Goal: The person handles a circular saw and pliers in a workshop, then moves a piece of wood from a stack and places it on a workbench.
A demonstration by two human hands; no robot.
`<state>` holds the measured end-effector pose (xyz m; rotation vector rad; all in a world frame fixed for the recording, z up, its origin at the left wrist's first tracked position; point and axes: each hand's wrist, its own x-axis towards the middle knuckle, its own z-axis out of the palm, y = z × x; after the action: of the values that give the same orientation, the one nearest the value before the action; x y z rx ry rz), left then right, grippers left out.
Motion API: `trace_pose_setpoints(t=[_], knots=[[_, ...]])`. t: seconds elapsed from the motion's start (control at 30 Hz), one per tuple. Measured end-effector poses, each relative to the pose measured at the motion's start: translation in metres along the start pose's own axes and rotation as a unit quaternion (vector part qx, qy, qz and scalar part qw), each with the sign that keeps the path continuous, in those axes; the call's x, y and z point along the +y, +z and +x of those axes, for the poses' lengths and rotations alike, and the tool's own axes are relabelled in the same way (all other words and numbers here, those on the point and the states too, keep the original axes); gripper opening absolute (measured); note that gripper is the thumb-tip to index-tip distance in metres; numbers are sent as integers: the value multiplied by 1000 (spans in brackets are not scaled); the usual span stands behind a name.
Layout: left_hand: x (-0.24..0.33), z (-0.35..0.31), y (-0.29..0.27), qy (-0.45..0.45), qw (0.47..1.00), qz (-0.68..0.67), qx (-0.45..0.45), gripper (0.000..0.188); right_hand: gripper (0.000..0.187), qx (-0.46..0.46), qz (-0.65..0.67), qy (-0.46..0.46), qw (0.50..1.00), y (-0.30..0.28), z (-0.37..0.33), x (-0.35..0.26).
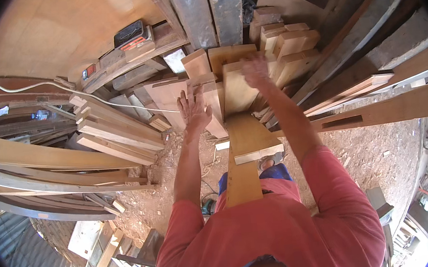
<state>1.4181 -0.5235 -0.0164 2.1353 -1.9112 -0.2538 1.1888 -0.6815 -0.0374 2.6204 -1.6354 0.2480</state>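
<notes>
My left hand (194,107) reaches forward with its fingers spread, against or just above pale upright planks (166,99); whether it touches them I cannot tell. My right hand (256,70) is at the upper edge of a wide, light wooden board (237,92) standing upright in the middle. Its fingers are smeared, so their grip does not show. Nearer to me, another wooden board (250,132) with a pale cut end lies tilted over a long plank (243,180) that reaches back to my lap.
Stacked wooden strips (114,131) stand at left, with long curved boards (44,154) beside them. Several thick timber blocks (288,42) lean at the back right. A white cable (106,102) crosses the left side. Wood shavings cover the floor (170,161). A power tool (208,206) lies by my leg.
</notes>
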Motion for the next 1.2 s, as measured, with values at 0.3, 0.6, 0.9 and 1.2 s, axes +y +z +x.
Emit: trace_pose_setpoints(t=[0.3, 0.6, 0.9, 1.2], knots=[[-17, -5, -5, -34, 999, -13, -4, 83, 41, -56, 82, -22, 995, -24, 16, -65], [-14, -9, 5, -23, 1000, 0, 6, 83, 42, 114, 340, -6, 933, -48, 17, -14], [-4, -73, 6, -97, 991, -64, 60, 85, 55, -288, 218, -22, 932, -75, -230, 18], [4, -165, 76, -40, 925, -230, -300, 82, 22, -284, 108, -62, 951, -28, -246, -20]])
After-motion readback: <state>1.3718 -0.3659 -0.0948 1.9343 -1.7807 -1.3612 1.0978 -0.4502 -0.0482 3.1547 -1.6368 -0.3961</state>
